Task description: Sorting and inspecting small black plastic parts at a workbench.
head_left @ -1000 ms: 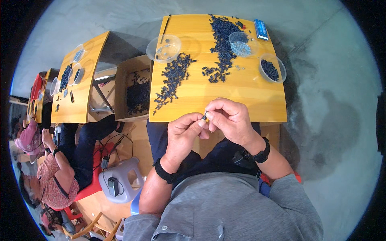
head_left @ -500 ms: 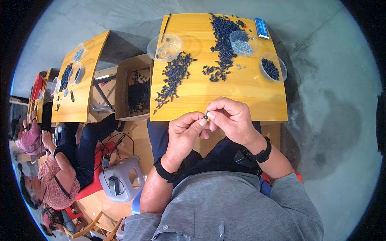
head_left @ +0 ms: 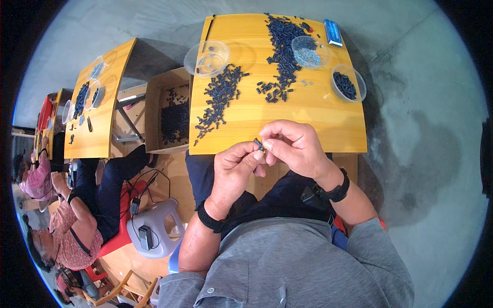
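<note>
Between thumb and forefinger, my left hand (head_left: 233,167) pinches a small black plastic cylinder (head_left: 259,144) in front of my body, just off the table's near edge. My right hand (head_left: 298,146) meets it from the other side, thumb and forefinger closed beside the cylinder's upper end; whatever those fingertips hold is too small to make out. Beyond my hands on the yellow wooden table (head_left: 308,123) lie a loose heap of black cylinders (head_left: 220,97) at left and a larger pile of black cylinders (head_left: 283,51) at the back.
Clear plastic tubs stand on the table: one nearly bare tub (head_left: 207,59), one with small silvery pieces (head_left: 308,56), one with black cylinders (head_left: 345,86). A blue box (head_left: 333,33) sits at the back right corner. Left are a cardboard box (head_left: 154,113) and a seated co-worker (head_left: 77,231).
More of the black cylinder shows above my left fingertips. My right fingertips have shifted slightly up and left. The whole view has moved a little.
</note>
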Motion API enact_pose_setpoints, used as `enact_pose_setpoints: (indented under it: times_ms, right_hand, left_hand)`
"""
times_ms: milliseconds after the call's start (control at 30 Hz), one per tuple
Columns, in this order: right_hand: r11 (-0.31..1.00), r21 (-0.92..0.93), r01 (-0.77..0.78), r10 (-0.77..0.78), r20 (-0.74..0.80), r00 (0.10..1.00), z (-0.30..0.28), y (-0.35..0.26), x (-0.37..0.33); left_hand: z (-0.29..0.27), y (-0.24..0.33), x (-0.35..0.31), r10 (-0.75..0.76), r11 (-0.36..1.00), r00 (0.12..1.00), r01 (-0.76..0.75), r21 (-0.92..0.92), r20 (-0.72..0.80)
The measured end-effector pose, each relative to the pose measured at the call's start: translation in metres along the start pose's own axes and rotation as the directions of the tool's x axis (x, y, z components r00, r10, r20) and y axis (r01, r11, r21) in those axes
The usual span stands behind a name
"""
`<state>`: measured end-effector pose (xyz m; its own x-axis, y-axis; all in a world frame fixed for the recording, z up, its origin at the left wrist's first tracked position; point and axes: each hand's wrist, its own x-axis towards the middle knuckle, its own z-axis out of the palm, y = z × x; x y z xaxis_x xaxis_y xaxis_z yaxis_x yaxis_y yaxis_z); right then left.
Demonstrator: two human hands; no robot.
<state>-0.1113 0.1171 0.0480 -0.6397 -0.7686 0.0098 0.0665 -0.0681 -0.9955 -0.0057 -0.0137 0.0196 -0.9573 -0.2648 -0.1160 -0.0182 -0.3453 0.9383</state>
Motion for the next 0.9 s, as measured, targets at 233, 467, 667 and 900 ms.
enact_pose_setpoints:
  times_ms: [233,467,667,900]
  right_hand:
    - [0.989,-0.144,0.017,-0.012,0.037,0.999,-0.012,0.006,0.009]
    - [0.698,-0.713,0.067,-0.232,-0.137,0.963,-0.039,0.107,0.018]
    - [0.615,-0.787,0.045,-0.162,-0.070,0.984,-0.024,0.110,0.014]
    - [0.504,-0.855,-0.121,-0.134,-0.216,0.967,-0.028,0.113,0.053]
  left_hand:
    - [-0.013,-0.018,0.021,-0.183,0.980,0.983,0.181,0.084,0.014]
    - [-0.049,-0.100,0.064,-0.003,0.953,0.960,0.087,0.291,-0.280]
    - [-0.056,-0.102,0.064,-0.046,0.978,0.955,0.102,0.181,-0.293]
    - [-0.054,-0.098,0.057,-0.069,0.966,0.959,0.133,0.221,-0.275]
